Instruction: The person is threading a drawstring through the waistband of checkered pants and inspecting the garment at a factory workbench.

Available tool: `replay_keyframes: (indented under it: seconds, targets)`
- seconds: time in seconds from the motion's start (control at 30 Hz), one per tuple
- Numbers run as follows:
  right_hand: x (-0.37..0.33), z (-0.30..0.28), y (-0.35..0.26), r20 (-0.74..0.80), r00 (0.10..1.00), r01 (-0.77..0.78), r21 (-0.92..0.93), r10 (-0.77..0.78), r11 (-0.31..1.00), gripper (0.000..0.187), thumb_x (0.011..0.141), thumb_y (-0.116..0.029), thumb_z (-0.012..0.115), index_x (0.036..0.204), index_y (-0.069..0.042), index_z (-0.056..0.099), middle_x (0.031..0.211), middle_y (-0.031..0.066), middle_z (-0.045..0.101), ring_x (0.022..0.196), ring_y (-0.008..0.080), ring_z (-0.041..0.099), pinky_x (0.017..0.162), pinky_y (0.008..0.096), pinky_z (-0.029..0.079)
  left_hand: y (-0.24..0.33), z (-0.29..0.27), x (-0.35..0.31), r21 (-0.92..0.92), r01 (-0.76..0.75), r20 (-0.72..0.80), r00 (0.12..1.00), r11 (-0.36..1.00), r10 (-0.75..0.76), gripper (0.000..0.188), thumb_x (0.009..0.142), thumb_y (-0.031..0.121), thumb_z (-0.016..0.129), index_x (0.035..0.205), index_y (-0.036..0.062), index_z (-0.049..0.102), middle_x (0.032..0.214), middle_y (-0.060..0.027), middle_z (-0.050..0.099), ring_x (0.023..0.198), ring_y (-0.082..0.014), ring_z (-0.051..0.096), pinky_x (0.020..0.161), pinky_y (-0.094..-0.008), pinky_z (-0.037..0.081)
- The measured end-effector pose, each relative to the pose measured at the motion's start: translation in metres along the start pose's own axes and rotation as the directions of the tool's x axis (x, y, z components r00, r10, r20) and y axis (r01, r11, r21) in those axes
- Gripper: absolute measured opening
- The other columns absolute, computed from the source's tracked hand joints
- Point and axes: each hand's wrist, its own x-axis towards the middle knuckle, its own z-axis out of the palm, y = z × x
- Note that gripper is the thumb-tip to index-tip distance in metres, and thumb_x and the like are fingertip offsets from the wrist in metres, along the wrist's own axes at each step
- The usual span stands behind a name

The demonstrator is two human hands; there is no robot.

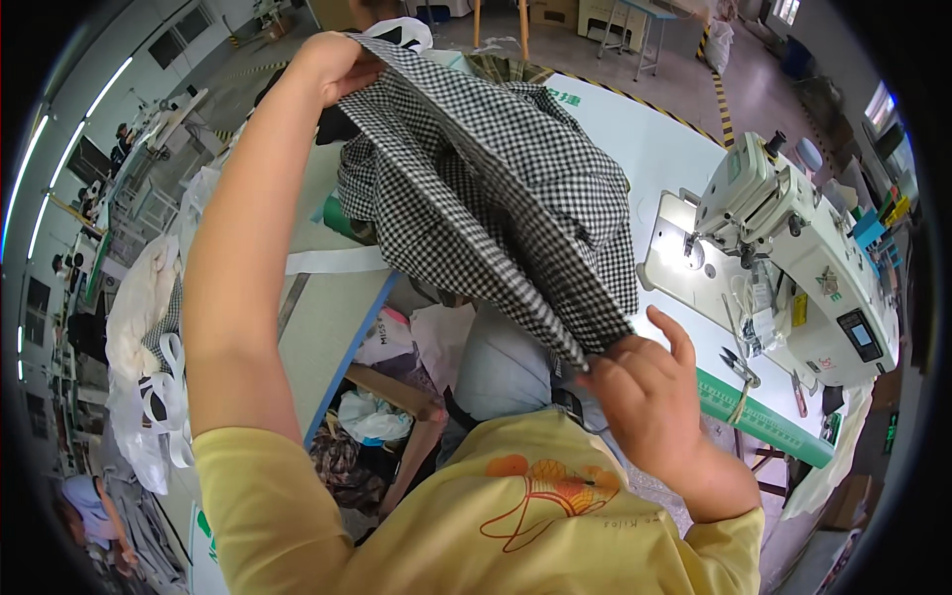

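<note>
Between my two hands stretches a black-and-white checked piece of fabric [555,188], pulled taut along its upper edge into a long open fold. My left hand [339,67] grips one end, raised at the far left with the arm extended. The other end is pinched in my right hand [645,397], low and close to my body. Loose cloth bunches and hangs between them over the table. The fingertips of my left hand are partly hidden by the cloth.
A white sewing machine [813,268] stands on the table at right. Small scissors [739,369] and a green ruler [764,428] lie before it. A white strip [335,261] crosses the left table. Below, a wooden-edged bin [392,385] holds scraps; plastic bags [149,327] hang at left.
</note>
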Motion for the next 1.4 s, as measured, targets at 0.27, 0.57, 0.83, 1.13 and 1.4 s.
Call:
replay_keyframes:
  seconds: [0.27,0.57,0.83,1.13,1.4]
  targets:
    - [0.012,0.011,0.018,0.190,0.918,-0.318,-0.174,0.349,0.932,0.032,0.084,-0.022,0.058,0.111,-0.006,0.054,0.089,0.0104,0.060,0.082,0.0284,0.058,0.096,0.0434,0.036,0.002,0.078,-0.056,0.606,-0.636,0.569,0.766,0.478,0.298,0.019,0.078,0.014,0.061,0.092,0.0031,0.067,0.084,-0.0125,0.067,0.078,-0.0249,0.064,0.070,-0.0325,0.050]
    - [0.086,0.045,0.067,-0.128,0.923,-0.368,-0.025,0.362,0.929,0.060,0.073,-0.029,0.070,0.124,-0.005,0.046,0.105,0.0149,0.056,0.095,0.0301,0.055,0.082,0.0376,0.043,-0.021,0.090,-0.068,0.829,-0.557,0.240,0.425,0.043,0.873,0.051,0.065,0.018,0.076,0.111,0.0106,0.054,0.110,-0.0066,0.057,0.104,-0.0276,0.052,0.086,-0.0341,0.042]
    - [0.105,0.041,0.125,0.152,0.768,-0.473,0.789,0.622,0.391,0.015,0.078,-0.005,0.065,0.092,-0.002,0.063,0.078,-0.0008,0.058,0.072,0.0074,0.051,0.067,0.0213,0.042,-0.034,0.040,-0.088,-0.078,-0.183,0.313,0.929,0.980,0.198,0.029,0.085,0.014,0.059,0.108,-0.0022,0.058,0.097,-0.0032,0.064,0.087,-0.0106,0.057,0.080,-0.0250,0.043]
    - [0.110,0.023,0.130,0.172,0.757,-0.275,0.959,0.630,0.069,0.016,0.089,-0.009,0.052,0.101,0.000,0.059,0.087,0.0001,0.062,0.078,0.0068,0.055,0.071,0.0194,0.043,-0.039,0.041,-0.118,-0.360,0.031,0.479,0.864,0.933,0.156,0.029,0.082,0.009,0.063,0.107,-0.0042,0.058,0.098,-0.0073,0.065,0.085,-0.0135,0.061,0.078,-0.0264,0.048]
    - [0.114,0.053,0.117,-0.537,0.816,-0.236,0.027,0.213,0.971,0.018,0.078,-0.003,0.061,0.096,-0.006,0.059,0.096,0.0097,0.060,0.083,0.0274,0.056,0.075,0.0366,0.044,-0.061,0.076,-0.127,-0.683,0.253,0.434,0.895,0.685,0.102,0.023,0.082,0.010,0.050,0.088,-0.0067,0.065,0.086,-0.0146,0.067,0.073,-0.0222,0.066,0.071,-0.0314,0.054]
